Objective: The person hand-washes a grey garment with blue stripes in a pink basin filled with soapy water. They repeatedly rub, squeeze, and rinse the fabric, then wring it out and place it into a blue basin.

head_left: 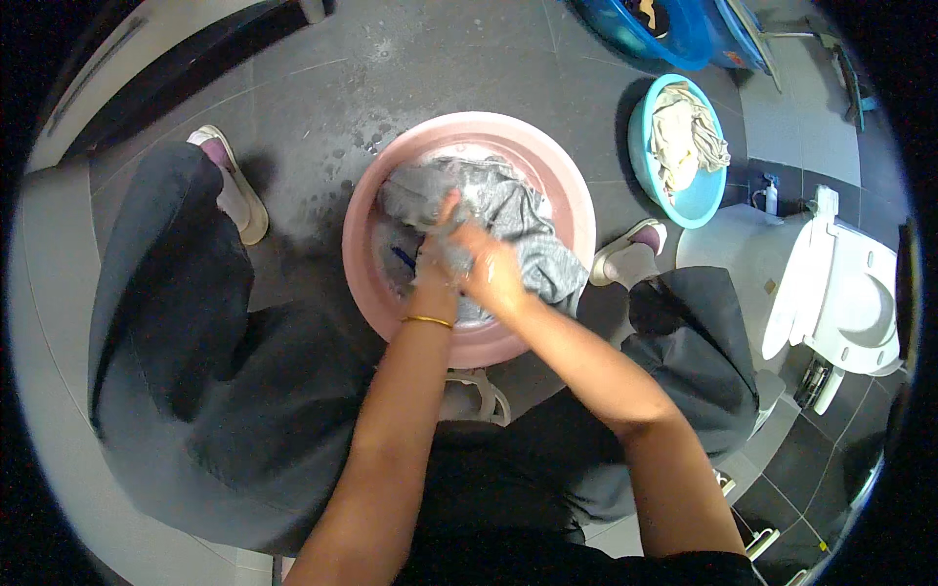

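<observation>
Between my knees stands a round pink plastic basin [363,293] with sudsy water and a wet grey garment [513,201] in it. Both my hands are low over the basin, close together, gripping a bunched part of the grey cloth. My left hand [438,256], below a yellow bangle [429,320], is partly blurred and covered by cloth. My right hand [491,267] is closed around the cloth beside it. A small dark blue thing [403,258] shows in the water at the basin's left.
A turquoise basin [640,150] with cream cloth [685,132] stands at the upper right, near larger blue basins [689,40]. A white toilet [835,293] is at the right. Wet grey tiles [330,168] surround the pink basin.
</observation>
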Demonstrator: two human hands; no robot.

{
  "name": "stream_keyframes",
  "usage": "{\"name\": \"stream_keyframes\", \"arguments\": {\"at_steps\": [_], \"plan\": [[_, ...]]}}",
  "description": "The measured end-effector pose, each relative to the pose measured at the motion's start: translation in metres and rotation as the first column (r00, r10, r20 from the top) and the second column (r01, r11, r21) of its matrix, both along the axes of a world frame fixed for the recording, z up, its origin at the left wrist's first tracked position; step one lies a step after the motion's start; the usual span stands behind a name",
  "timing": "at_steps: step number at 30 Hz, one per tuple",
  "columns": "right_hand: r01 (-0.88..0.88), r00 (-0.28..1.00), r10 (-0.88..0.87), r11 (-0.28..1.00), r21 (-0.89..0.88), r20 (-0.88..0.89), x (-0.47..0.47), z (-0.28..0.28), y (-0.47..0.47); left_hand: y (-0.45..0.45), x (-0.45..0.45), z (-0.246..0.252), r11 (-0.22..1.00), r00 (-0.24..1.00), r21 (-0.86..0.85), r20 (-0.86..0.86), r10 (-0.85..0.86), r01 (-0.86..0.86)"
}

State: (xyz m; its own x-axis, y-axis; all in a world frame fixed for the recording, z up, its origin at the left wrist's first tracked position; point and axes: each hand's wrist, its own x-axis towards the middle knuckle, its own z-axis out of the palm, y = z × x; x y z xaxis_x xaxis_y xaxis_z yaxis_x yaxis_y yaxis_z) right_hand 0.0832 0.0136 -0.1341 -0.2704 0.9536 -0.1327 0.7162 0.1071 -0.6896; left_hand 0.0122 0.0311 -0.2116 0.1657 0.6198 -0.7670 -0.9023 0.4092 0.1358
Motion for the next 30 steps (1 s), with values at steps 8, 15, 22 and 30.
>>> {"name": "stream_keyframes", "arguments": {"at_steps": [8, 15, 22, 30], "plan": [[0.164, 0.97, -0.13, 0.974, 0.158, -0.204, -0.044, -0.003, -0.009, -0.021, -0.026, -0.037, 0.928, 0.824, 0.346, 0.559, -0.086, -0.138], [0.389, 0.92, -0.39, 0.921, -0.023, -0.043, 0.034, -0.063, 0.068, -0.005, 0.007, 0.004, 0.982, 0.982, -0.132, -0.153, 0.113, -0.134], [0.195, 0.91, -0.251, 0.962, 0.193, 0.331, 0.004, -0.092, 0.038, -0.016, -0.02, -0.039, 0.998, 0.915, -0.056, -0.404, -0.01, -0.014], [0.241, 0.962, -0.263, 0.943, -0.228, -0.07, -0.006, -0.077, 0.036, 0.005, -0.019, -0.021, 0.992, 0.959, -0.11, -0.269, -0.087, 0.059]]}}
